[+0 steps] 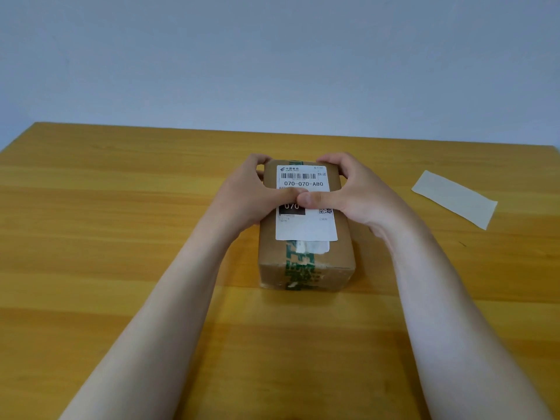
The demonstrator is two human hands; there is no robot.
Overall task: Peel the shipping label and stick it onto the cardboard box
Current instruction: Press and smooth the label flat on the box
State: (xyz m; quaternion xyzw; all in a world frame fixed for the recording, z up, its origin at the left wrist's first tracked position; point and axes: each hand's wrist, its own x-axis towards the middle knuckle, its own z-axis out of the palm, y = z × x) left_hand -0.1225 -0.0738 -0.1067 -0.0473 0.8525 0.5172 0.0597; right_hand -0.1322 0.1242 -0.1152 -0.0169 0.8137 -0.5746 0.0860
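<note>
A brown cardboard box (306, 269) with green tape along its middle stands on the wooden table. A white shipping label (304, 230) with a barcode and "070-070-A80" lies flat on the box's top. My left hand (247, 197) wraps the box's left side and far corner. My right hand (353, 194) wraps the right side. Both thumbs meet on the middle of the label and press on it, hiding part of the print.
A pale strip of backing paper (454, 199) lies on the table (121, 237) to the right of the box. The table's far edge meets a plain grey-blue wall.
</note>
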